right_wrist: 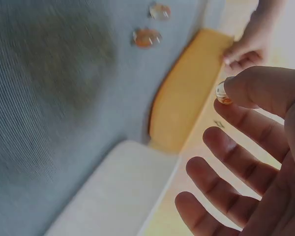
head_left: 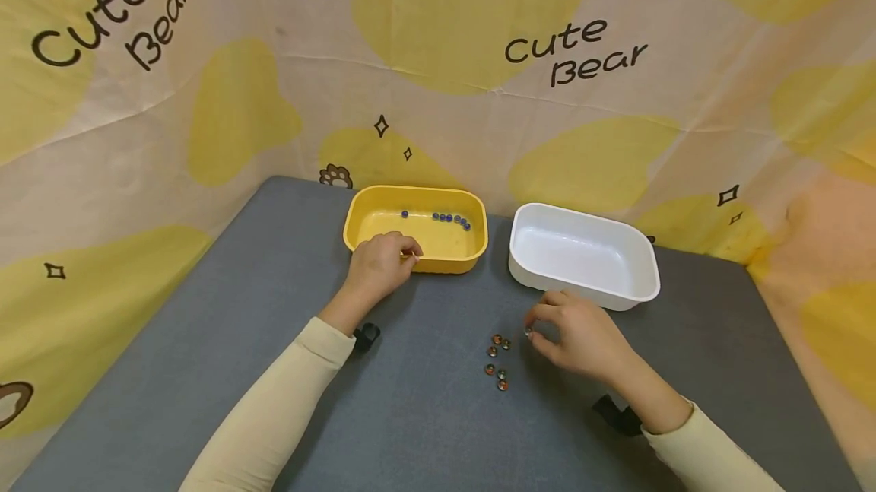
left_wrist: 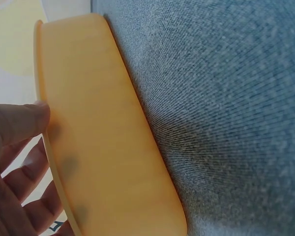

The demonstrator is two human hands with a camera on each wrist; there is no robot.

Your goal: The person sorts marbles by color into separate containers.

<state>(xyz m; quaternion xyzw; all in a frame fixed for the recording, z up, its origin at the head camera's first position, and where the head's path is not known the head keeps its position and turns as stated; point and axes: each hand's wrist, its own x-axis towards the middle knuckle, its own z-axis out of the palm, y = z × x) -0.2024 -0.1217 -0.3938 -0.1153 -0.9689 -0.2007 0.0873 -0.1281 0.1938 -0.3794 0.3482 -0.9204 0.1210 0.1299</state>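
Note:
My left hand (head_left: 379, 264) grips the near rim of the yellow plastic bin (head_left: 445, 265). In the left wrist view its thumb presses the outer wall, and the fingers show as shadows through the side. Inside the bin lie several small blue marbles (head_left: 449, 217). Between thumb and index fingertip, my right hand (head_left: 582, 336) pinches a clear glass marble (right_wrist: 223, 93) with an orange tint, in front of the white bin. Just left of that hand, several orange and green glass marbles (head_left: 503, 385) lie on the grey table.
The white plastic bin (head_left: 595, 295) stands at the back, right of the yellow one. A printed cloth (head_left: 438, 36) hangs behind and around the grey table (head_left: 424, 408). Dark camera mounts (head_left: 367, 335) sit under both wrists.

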